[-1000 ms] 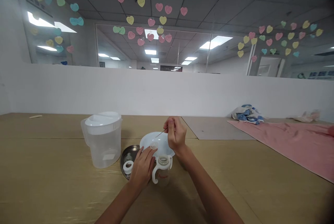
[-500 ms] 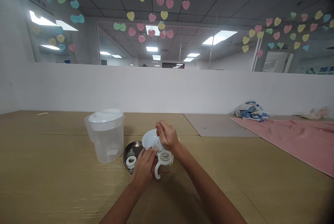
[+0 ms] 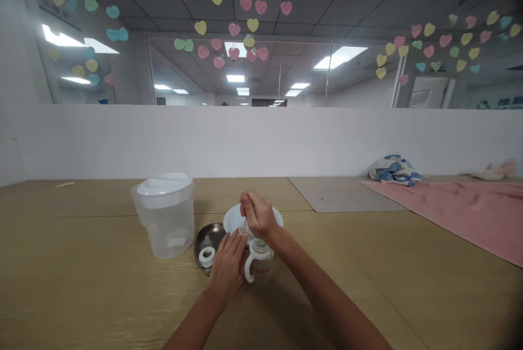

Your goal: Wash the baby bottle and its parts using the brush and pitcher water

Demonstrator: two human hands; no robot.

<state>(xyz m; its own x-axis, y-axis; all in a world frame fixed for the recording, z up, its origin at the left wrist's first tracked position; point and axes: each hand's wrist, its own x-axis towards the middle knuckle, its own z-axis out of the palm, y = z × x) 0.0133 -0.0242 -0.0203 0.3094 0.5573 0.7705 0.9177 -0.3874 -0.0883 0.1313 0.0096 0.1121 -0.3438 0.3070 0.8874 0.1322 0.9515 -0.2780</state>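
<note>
My right hand (image 3: 258, 215) is closed in a fist around a thin, dark stick, most of it hidden by the fingers. Its tip points down into a small clear round piece (image 3: 244, 228). That piece sits at the fingertips of my left hand (image 3: 229, 257), whose fingers lie long and close together around its near side. Just right of the left hand stands a baby bottle (image 3: 260, 265), upright and uncapped, with a white handle. Left of that hand, a steel tray (image 3: 201, 238) holds a white ring collar (image 3: 207, 256) and a clear nipple (image 3: 206, 241).
A white plate (image 3: 232, 218) lies behind my hands. The lidded plastic pitcher (image 3: 169, 225) stands to the left. Farther right are a pink cloth (image 3: 457, 214), a crumpled blue-and-white cloth (image 3: 394, 170) and a grey mat (image 3: 343, 196) by the wall.
My right hand has come slightly left and lower, and less of the thin stick shows above the clear piece. The left hand keeps its hold; the view has shifted a little.
</note>
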